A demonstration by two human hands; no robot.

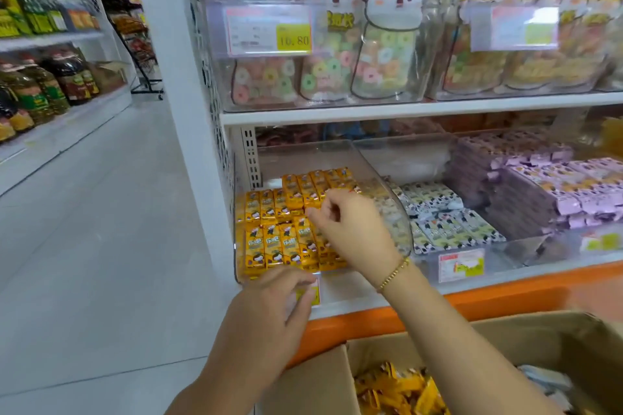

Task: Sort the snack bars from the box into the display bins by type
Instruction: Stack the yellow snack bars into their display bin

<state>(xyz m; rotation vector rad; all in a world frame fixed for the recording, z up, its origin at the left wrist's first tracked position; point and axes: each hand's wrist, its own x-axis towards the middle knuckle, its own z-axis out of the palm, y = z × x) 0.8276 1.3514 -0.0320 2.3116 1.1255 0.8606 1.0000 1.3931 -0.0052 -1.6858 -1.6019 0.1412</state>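
Right hand: the right hand (pixel 350 229) is over the rows of yellow snack bars (pixel 279 242). Its fingers are curled and the thumb is close to the forefinger, at the top edge of one bar. I cannot tell if they pinch this bar or only touch it. A gold bracelet (pixel 392 274) is on the wrist.

Left hand: the left hand (pixel 273 307) is blurred at the near front of the clear bin (pixel 303 157), beside a small price label (pixel 315 293). The fingers are bent, but I cannot tell if they hold anything.

Clear bin: it is at the left end of the lower shelf. The yellow snack bars stand in it in neat rows, with the printed faces up.

Other bars: to the right are cow-pattern bars (pixel 448 226), and farther right are purple bars (pixel 556 189) in stacks.

Cardboard box: the cardboard box (pixel 317 387) is open at the near right, below the orange shelf edge (pixel 505 293). Loose yellow bars (pixel 394 391) lie inside in a heap.

Upper shelf: koala-shaped candy bags (pixel 387 44) are at the left and fox-shaped bags (pixel 488 44) at the right.
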